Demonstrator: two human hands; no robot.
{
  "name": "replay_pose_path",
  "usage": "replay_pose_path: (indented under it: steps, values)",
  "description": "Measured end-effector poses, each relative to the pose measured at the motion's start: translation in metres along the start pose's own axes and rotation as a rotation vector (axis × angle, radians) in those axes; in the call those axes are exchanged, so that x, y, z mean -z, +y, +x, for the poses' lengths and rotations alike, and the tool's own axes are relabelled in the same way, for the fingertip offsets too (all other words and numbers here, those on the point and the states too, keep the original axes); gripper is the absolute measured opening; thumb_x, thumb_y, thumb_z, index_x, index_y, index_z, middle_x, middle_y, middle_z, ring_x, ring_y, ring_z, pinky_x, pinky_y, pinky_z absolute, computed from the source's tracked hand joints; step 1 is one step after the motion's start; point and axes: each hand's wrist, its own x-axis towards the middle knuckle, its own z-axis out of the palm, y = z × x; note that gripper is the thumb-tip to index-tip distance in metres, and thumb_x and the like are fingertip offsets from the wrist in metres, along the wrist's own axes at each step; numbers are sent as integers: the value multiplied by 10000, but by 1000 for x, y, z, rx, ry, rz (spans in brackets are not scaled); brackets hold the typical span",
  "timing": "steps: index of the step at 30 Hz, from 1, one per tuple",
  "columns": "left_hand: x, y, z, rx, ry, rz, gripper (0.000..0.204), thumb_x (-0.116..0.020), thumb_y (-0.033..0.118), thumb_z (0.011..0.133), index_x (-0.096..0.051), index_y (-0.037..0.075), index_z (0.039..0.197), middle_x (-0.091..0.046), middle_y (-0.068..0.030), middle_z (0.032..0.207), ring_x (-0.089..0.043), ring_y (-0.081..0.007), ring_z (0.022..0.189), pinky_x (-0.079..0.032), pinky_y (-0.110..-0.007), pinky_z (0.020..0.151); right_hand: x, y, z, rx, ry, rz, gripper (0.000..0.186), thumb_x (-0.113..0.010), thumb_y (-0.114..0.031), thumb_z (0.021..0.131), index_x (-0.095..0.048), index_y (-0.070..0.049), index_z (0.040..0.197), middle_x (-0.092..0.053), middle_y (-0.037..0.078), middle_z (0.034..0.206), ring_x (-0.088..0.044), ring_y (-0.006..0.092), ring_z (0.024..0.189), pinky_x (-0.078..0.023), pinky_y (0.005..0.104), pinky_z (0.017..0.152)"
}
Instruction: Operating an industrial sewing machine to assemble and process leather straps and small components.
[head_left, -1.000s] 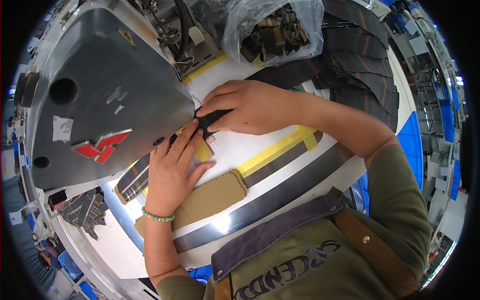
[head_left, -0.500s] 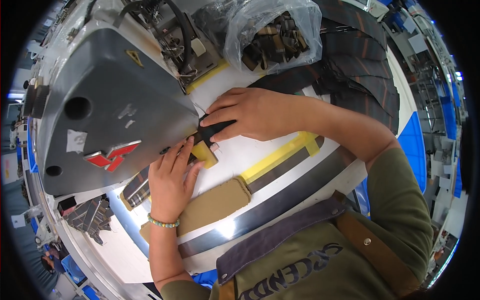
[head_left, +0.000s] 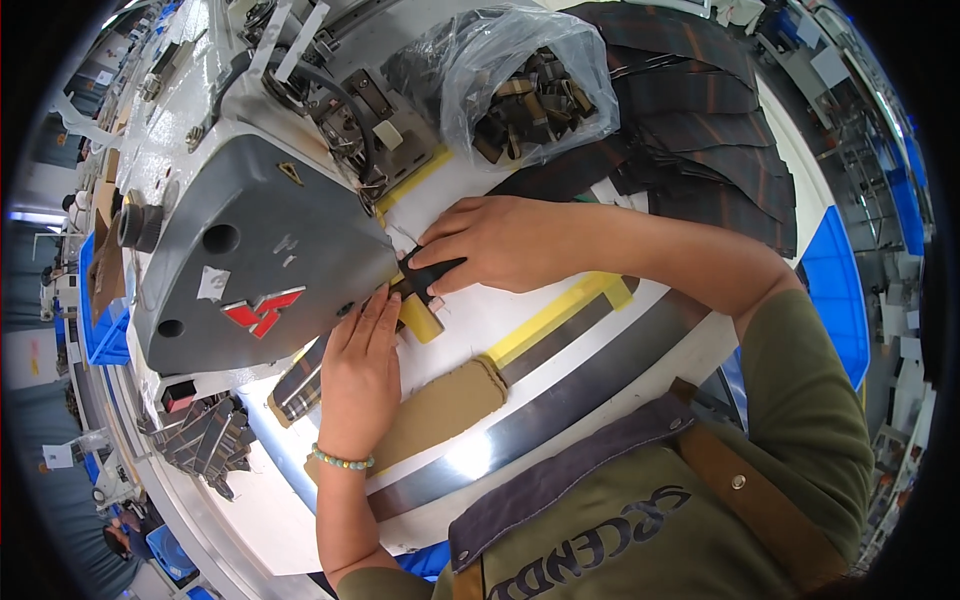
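Observation:
My left hand (head_left: 362,362) lies flat with its fingers stretched along the lower edge of the grey sewing machine head (head_left: 252,240), fingertips on a dark fabric piece beside a small yellow guide (head_left: 423,322). My right hand (head_left: 500,243) reaches in from the right, fingers spread over a black fabric strip (head_left: 425,277) at the machine's needle end, the fingertips resting on it. The exact point under the needle is hidden by the machine head. A tan padded board (head_left: 450,410) and a plaid strip (head_left: 298,390) lie near my left hand.
Behind stand a clear bag (head_left: 540,100) of plaid pieces and stacked dark striped panels (head_left: 700,110). Plaid scraps (head_left: 205,440) lie at lower left. Blue bins (head_left: 832,295) flank the white table (head_left: 262,520). A person (head_left: 125,535) is far off at lower left.
My left thumb has drawn in toward its fingers. Both hands stay at the fabric by the machine, while the whole scene has shifted somewhat downward in view.

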Motion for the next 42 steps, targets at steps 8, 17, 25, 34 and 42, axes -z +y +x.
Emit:
replay_pose_path:
  steps: [8, 17, 25, 34, 42]
  values:
    - [4, -5, 5, -16, -43, -2, 480, -587, -50, 968, -629, -42, 1446, -606, -224, 1542, -542, -434, 1454, -470, -509, 1203, -7, 8, 1, 17, 48, -48, 405, -696, -80, 910, -789, -177, 1292, -665, 82, 1495, -569, 282, 1422, -464, 462, 1182]
    - [-3, -11, 7, -37, -7, 72, 513, -567, -38, 981, -588, -25, 1494, -605, -236, 1523, -572, -427, 1400, -485, -506, 1155, -10, 8, 5, -20, 44, -118, 492, -735, -74, 888, -763, -202, 1363, -641, 55, 1544, -579, 277, 1433, -478, 442, 1201]
    - [-17, -11, -8, 93, 21, -5, 429, -589, -25, 953, -645, -53, 1378, -766, -232, 1054, -732, -445, 997, -561, -519, 896, -28, 2, 0, 25, 173, -140, 367, -658, -102, 936, -796, -164, 1270, -709, 90, 1414, -636, 285, 1311, -521, 455, 1094]
    - [-26, -20, -9, 576, 127, -305, 286, -652, 185, 1076, -715, -63, 1205, -763, -295, 1009, -758, -461, 959, -574, -485, 806, -45, -5, -4, -42, 318, -168, 287, -686, -86, 898, -796, -53, 1162, -741, 75, 1321, -668, 277, 1243, -528, 439, 1112]
    - [-49, -30, 9, 583, 378, -538, 371, -782, 262, 1018, -782, -83, 1154, -790, -111, 926, -747, -148, 885, -612, -339, 767, -40, -8, -7, 160, 337, -167, 297, -725, -103, 878, -785, -65, 1166, -753, 39, 1272, -690, 249, 1181, -555, 414, 1046]
